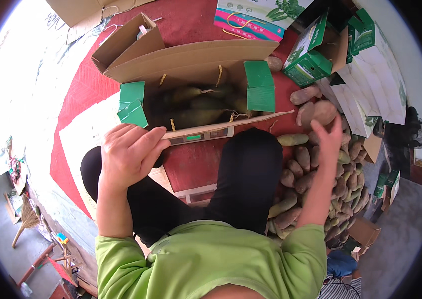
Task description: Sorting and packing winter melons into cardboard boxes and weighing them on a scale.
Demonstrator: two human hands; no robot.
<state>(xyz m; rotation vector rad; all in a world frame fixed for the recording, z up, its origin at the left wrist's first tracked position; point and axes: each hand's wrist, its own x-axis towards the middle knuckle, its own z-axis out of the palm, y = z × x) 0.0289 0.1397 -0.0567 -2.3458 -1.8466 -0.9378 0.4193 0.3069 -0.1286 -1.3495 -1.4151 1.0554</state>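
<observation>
In front of me an open cardboard box point(191, 59) with green end flaps holds several long green radishes point(186, 94) with thin roots. Yellow rope loops hang from its long walls. Under it sits a scale point(216, 133) with a lit green display. My left hand point(134, 149) is closed on the near left edge of the box, thumb along the cardboard. To the right, my right hand point(329, 134), slightly blurred, closes around a pinkish, soil-dusted radish point(323, 112); some of its fingers are hidden. More radishes point(340, 192) lie heaped beside and below that forearm.
Behind the box stands a smaller open carton point(131, 42). Green and white cartons point(310, 55) and stacked white panels point(378, 74) line the right side, near a black fan point(417, 127). A red mat point(81, 99) lies beneath, with a straw broom point(25, 217) far left.
</observation>
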